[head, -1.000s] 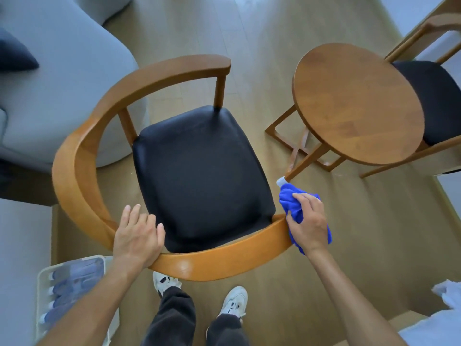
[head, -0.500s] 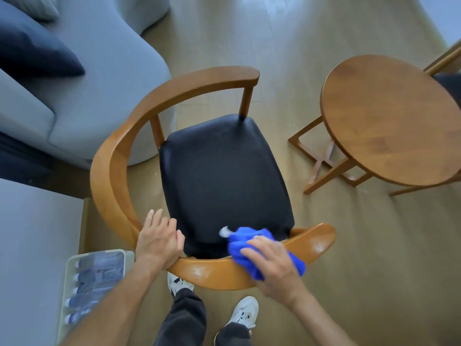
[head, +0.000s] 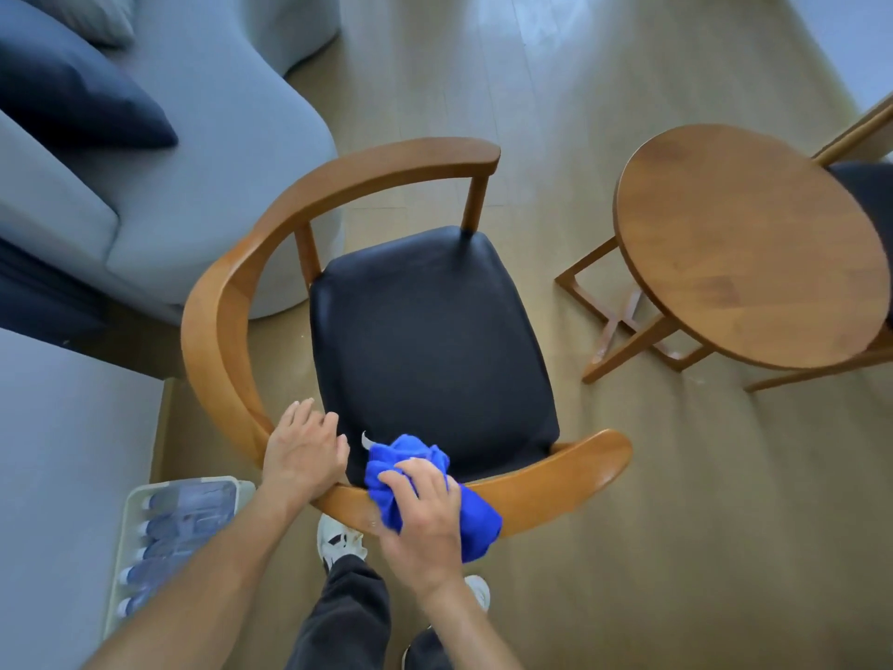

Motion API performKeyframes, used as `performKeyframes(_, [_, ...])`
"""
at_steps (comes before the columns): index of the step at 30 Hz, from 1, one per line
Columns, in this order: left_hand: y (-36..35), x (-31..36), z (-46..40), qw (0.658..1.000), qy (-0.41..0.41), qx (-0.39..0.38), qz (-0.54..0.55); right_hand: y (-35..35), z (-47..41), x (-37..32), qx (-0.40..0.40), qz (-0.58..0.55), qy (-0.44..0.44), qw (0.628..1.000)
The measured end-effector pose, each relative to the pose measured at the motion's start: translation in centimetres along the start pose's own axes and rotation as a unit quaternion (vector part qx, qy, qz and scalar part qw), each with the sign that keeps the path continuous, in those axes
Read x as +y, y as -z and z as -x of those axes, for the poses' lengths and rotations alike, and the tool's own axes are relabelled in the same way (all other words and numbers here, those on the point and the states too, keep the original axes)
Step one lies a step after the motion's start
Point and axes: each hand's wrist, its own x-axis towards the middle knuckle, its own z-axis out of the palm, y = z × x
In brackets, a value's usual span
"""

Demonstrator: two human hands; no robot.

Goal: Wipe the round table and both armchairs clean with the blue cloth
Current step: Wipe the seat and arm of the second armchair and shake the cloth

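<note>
Two shoes (head: 338, 539) and dark trouser legs (head: 348, 621) show at the bottom, just behind the near chair (head: 227, 302). To their left, on the floor, sits a pack of bottles (head: 174, 534) in clear wrap.

Right hand (head: 420, 519) bunches the cloth (head: 410, 464) against the curved wooden back rail, fingers curled over the blue wad and pressing it onto the rail; part of the cloth hangs over the outer side of the rail and a small white tag sticks out toward the seat. Left hand (head: 304, 456) rests on the same rail just beside the cloth, fingers fairly straight and spread, tips reaching over the inner edge toward the black seat (head: 425, 340).

Beyond the seat, the rail sweeps round to the far armrest. Right of the chair stands the table (head: 744, 244), round and wooden, well apart from the cloth. Behind the table, the second chair (head: 865, 191) is only partly visible, its dark seat tucked at the table's far edge. At far left sits a grey sofa (head: 203, 152) with a navy cushion (head: 77, 108).
</note>
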Motion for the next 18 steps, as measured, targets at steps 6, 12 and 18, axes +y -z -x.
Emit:
performKeyframes(6, [6.4, 2.9, -1.3, 0.947, 0.072, -0.161, 0.267, 9.0, -2.9, 0.6, 0.004, -0.368, -0.224, 0.902])
performKeyframes(12, [19.6, 12.8, 0.2, 0.829, -0.099, -0.293, 0.466, 22.1, -4.5, 1.3, 0.074, -0.477, -0.184, 0.856])
performKeyframes(18, [29.5, 22.3, 3.4, 0.687, -0.188, -0.306, 0.631, 33.3, -4.7, 1.4, 0.107, -0.576, -0.110, 0.803])
